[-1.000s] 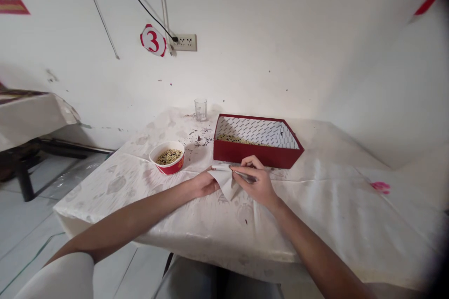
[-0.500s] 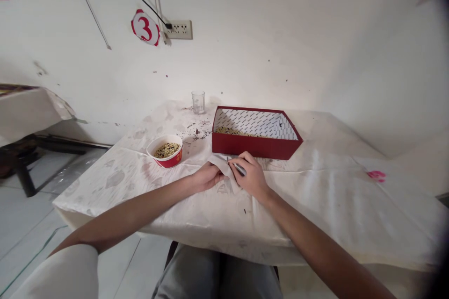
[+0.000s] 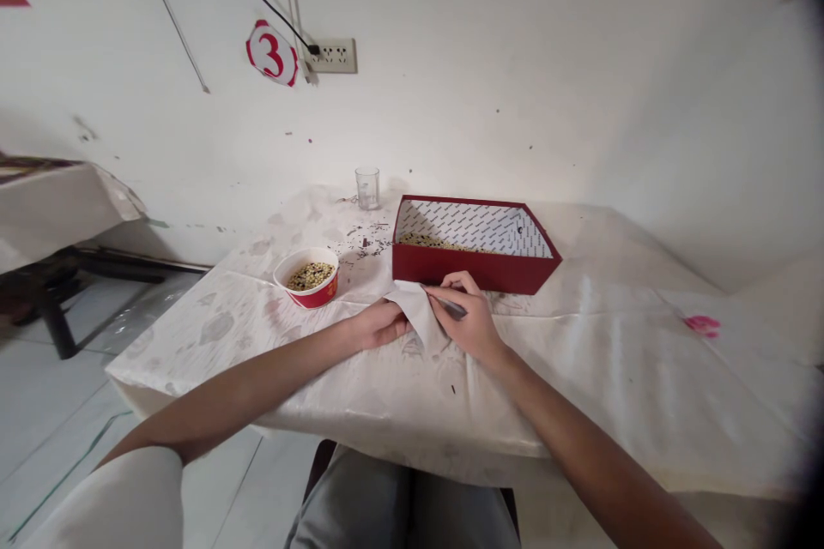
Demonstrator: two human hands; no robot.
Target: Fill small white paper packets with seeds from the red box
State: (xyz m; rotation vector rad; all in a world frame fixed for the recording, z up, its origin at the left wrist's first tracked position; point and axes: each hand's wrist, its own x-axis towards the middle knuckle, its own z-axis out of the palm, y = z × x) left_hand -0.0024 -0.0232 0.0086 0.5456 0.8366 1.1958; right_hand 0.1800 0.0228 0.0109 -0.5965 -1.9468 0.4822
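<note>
My left hand [image 3: 379,324] is closed around a thin white sheet that looks like tissue paper [image 3: 417,307], which drapes over its fingers. At the sheet's right edge, my right hand [image 3: 472,322] has its thumb and index finger pinched together. A slim grey tool [image 3: 454,308] shows partly inside that hand; its kind is not clear. Just beyond both hands is a dark red box [image 3: 473,268], open at the top and pointed at its right end, with grains [image 3: 425,240] along its bottom. Left of the hands, a red and white paper bowl [image 3: 324,295] holds mixed yellow and black grains.
A clear drinking glass [image 3: 367,189] stands near the wall. Dark bits [image 3: 366,244] are scattered between bowl and box. The table wears a pale, creased plastic cover [image 3: 579,377]. A socket strip [image 3: 333,56] with a plugged-in cable is on the wall.
My right fingers have shifted slightly along the sheet, and the sheet now spreads flatter and wider. Less of the grey tool shows. The whole view has shifted a little.
</note>
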